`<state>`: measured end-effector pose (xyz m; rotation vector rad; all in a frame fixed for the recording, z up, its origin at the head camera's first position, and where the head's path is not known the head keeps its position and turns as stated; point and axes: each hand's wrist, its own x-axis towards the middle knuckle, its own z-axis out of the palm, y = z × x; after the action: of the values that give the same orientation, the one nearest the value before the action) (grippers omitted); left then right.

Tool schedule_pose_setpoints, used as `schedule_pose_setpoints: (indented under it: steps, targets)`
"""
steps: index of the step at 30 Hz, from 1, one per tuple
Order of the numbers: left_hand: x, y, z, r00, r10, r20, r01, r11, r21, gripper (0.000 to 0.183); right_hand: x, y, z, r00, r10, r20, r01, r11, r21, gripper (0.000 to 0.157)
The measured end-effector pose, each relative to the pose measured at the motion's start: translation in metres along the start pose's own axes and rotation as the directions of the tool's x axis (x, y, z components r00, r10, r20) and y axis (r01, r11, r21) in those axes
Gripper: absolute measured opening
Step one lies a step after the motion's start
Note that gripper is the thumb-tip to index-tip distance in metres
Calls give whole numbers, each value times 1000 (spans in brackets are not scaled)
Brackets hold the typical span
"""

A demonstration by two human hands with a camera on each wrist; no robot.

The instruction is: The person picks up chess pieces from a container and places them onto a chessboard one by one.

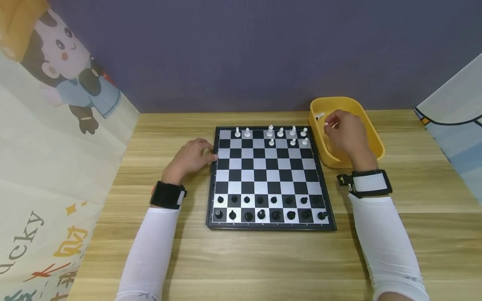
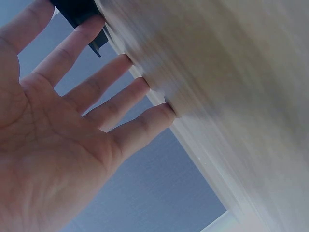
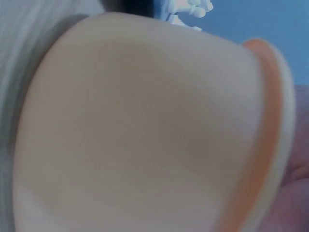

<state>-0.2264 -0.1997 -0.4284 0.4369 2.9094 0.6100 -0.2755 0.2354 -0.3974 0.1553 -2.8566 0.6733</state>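
A chessboard [image 1: 253, 164] lies on the wooden table. Two full rows of black chess pieces [image 1: 261, 214] stand along its near side, and several white chess pieces [image 1: 270, 130] stand at the far side. My left hand [image 1: 193, 156] rests on the table, thumb and fingertips at the board's left edge; in the left wrist view its fingers [image 2: 91, 89] are spread and nearly straight. Over the yellow tray [image 1: 376, 144], my right hand [image 1: 350, 133] pinches a small white chess piece [image 1: 326, 124], mostly covered by the fingers. The tray wall [image 3: 135, 121] hides most of that hand in the right wrist view.
Inside the tray, near its far left corner, lies another white piece [image 1: 319, 116]. The tray stands close against the board's right edge. A dark blue-grey panel [image 1: 241, 58] rises behind the table, and a printed cloth [image 1: 45, 138] hangs at the left.
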Motion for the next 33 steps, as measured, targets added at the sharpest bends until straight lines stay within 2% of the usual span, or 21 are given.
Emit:
schedule_pose_setpoints:
  steps: [3,6,11,17,24,33]
  targets:
    - [0,1,-1,1000,0,0,0,1000,0,45,0,-5,-2,997,-23,-68,25,1000,18,20]
    - [-1,0,-1,1000,-3,1,3,1000,0,46,-1,-10,-4,995,-25,-93,28,999,31,22]
    - [-1,0,0,1000,-4,2,4,1000,4,46,-3,-17,-7,997,4,-80,0,999,49,25]
    - [0,0,0,1000,-4,0,4,1000,-2,46,-5,-25,-11,998,-7,-66,12,997,75,29]
    - [0,-1,0,1000,-1,7,1,1000,-2,47,-8,-36,-11,995,-77,-65,83,991,105,27]
    - [2,-2,1,1000,-4,6,4,1000,-1,46,-10,-51,0,986,-159,-59,165,980,113,23]
